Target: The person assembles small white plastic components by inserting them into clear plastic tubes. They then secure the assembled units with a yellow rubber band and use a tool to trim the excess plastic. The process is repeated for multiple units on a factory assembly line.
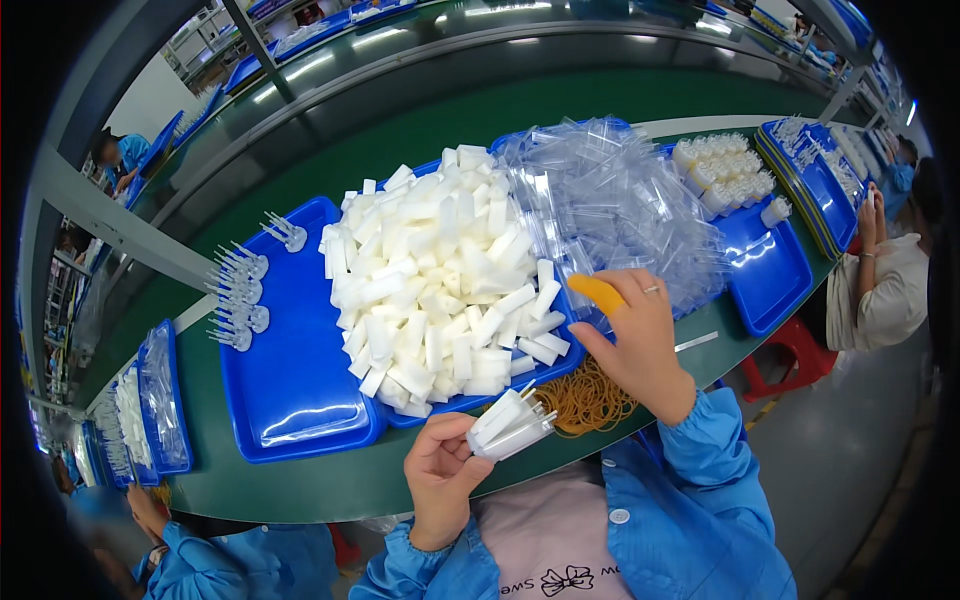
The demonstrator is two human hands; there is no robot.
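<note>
My left hand (443,480) is closed around a clear plastic holder with white foam blocks (512,426), held just in front of the table edge. Thin prongs stick out of its right side. To the right, my right hand (645,345) has thumb and index finger spread, with nothing visible between them. An orange finger cot (597,293) covers the index finger. Close by that hand are a heap of white foam blocks (430,285), a pile of clear plastic sleeves (615,210) and a loose heap of tan rubber bands (585,398).
A blue tray (290,385) at left bears several clear pronged holders (238,298). At right, banded white bundles (722,170) stand by another blue tray (770,275). A white strip (697,341) lies on the green table (240,493). Co-workers sit on both sides; a red stool (785,360) stands right.
</note>
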